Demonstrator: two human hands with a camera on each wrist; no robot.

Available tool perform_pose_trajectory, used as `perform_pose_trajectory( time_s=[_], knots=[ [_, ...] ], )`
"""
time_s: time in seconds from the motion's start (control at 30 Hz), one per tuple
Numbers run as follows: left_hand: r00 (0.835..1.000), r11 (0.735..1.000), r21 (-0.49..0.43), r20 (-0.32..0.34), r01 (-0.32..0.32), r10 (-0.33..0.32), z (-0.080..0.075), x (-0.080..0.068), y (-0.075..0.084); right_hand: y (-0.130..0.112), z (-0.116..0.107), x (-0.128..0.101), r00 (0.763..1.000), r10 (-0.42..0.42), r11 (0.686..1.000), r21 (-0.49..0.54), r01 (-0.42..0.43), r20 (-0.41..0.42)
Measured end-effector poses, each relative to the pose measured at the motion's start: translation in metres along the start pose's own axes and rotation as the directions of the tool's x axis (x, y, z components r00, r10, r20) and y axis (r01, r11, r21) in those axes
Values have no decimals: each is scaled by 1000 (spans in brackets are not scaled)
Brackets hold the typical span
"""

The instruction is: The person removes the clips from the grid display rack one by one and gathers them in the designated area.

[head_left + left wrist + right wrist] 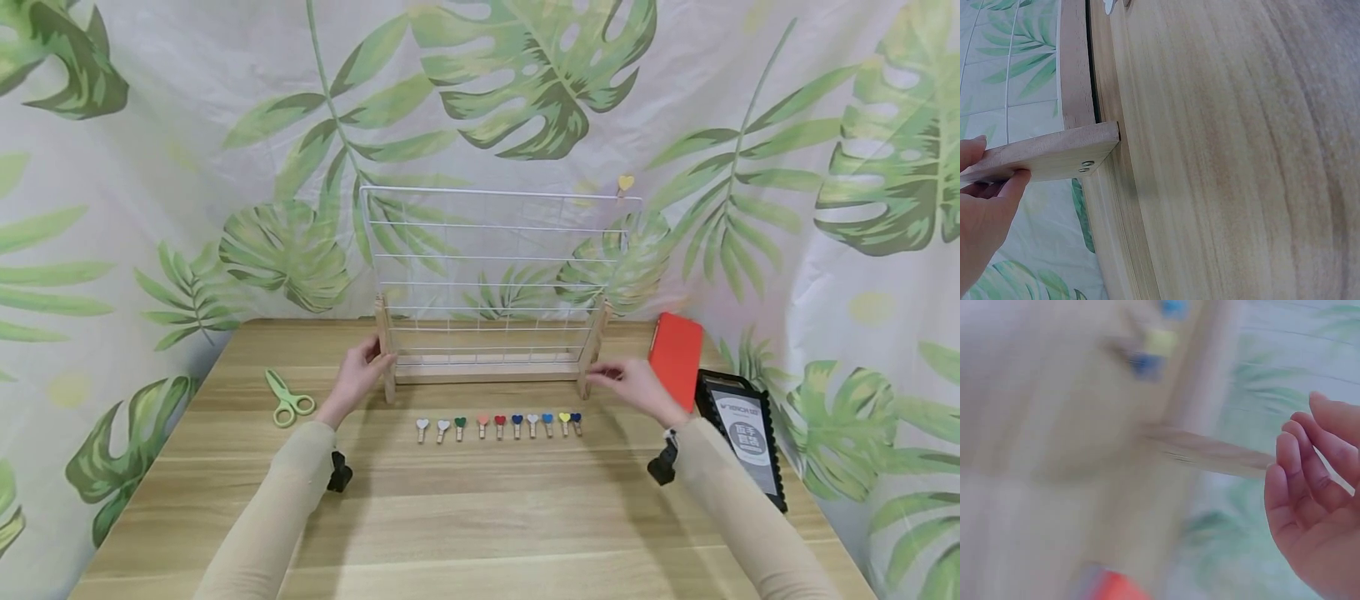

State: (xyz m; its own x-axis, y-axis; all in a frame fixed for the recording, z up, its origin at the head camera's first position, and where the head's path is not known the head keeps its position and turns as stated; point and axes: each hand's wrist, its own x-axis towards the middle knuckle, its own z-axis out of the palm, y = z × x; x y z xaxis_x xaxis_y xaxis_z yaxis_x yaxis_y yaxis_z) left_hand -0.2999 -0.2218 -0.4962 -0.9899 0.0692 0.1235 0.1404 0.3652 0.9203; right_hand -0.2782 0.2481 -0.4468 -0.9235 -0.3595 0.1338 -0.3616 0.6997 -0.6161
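Observation:
A white wire grid rack on a wooden stand (487,370) stands at the back of the table. My left hand (357,372) grips its left wooden leg (1054,156), thumb on one face and fingers on the other. By the right wooden leg (594,350) is my right hand (633,385); in the blurred right wrist view its fingers (1288,453) are loosely bent, with nothing seen between them and the thumb. A clothespin with a yellow heart (626,184) sits on the grid's top right corner. Several heart clothespins (500,427) lie in a row before the stand.
Green scissors (288,402) lie left of the rack. To the right are a red box (677,358) and a black-edged package with a grey label (746,429). A leaf-printed curtain (480,108) hangs close behind the table.

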Motion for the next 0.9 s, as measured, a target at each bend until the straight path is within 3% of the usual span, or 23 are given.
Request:
perform_pose_trajectory(
  time_s=[0.1,0.27,0.5,0.6,0.7,0.9],
  knots=[
    [1000,1000,-6,-4,-7,7,0,0,-1,-26,-34,10,993,-49,998,-41,45,-104],
    [1000,1000,-4,-9,-9,9,-2,1,-1,-73,-99,32,957,-113,993,-59,101,-268],
    [1000,1000,5,-17,-6,6,-3,1,1,-127,-166,60,846,-194,980,-64,187,-497],
    [1000,1000,7,-17,-10,10,-2,1,2,-135,-179,71,824,-201,979,-93,179,-530],
    [1000,1000,9,-14,-17,17,-2,1,3,-137,-185,79,839,-183,983,-120,141,-513],
    [1000,1000,6,-3,-14,14,-1,-1,2,-139,-186,92,900,-164,981,-165,105,-404]
  ],
)
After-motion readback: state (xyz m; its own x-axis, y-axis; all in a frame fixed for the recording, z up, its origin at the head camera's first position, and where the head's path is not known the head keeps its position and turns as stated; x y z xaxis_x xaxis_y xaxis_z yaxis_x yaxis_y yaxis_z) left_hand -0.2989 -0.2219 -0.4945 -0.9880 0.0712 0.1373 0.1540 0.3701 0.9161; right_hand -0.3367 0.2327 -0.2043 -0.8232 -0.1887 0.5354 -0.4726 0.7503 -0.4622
